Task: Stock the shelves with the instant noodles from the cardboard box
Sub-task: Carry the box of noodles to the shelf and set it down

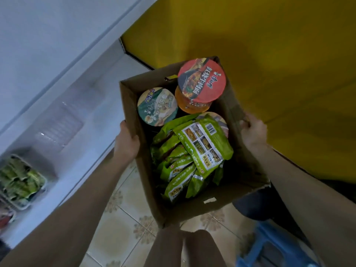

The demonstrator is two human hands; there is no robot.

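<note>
Tiled floor; white shelf (67, 93) at the person's left. Cardboard box (148, 185) held between both hands: left hand (126, 143) grasps the left rim, right hand (253, 132) the right rim. Inside are cup noodles (201, 79) and green noodle packets (192, 155). Step, judged: bringing stock to the shelf. Next: set the box down and free one hand.
</note>
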